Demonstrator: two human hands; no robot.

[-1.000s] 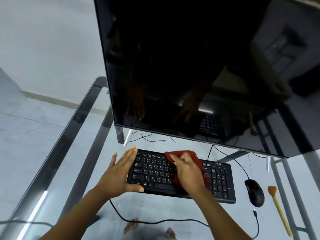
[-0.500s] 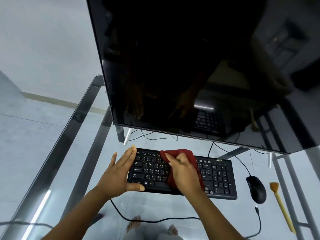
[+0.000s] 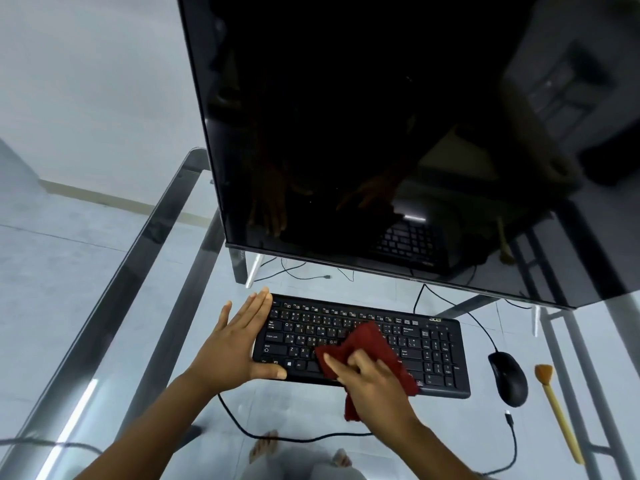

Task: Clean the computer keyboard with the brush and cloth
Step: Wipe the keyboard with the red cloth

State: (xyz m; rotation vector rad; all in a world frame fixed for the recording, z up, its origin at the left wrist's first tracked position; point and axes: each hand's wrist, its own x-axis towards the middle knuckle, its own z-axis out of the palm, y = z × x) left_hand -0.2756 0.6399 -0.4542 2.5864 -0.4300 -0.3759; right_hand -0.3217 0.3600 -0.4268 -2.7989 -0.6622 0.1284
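A black keyboard (image 3: 429, 355) lies on the glass desk in front of the monitor. My left hand (image 3: 235, 344) lies flat against the keyboard's left end, fingers straight, thumb along its front edge. My right hand (image 3: 374, 382) presses a dark red cloth (image 3: 367, 344) onto the keys at the keyboard's front middle; the cloth's lower corner hangs over the front edge. A brush (image 3: 557, 410) with a yellow handle and orange bristles lies to the right of the mouse, untouched.
A large dark monitor (image 3: 381, 133) leans over the back of the glass desk (image 3: 104, 323). A black mouse (image 3: 508, 378) sits right of the keyboard. Cables (image 3: 249, 431) run along the front of the desk and behind the monitor. My feet show through the glass.
My right hand has dragged the red cloth from the keyboard's back rows toward its front edge. My left hand has kept its place at the left end.
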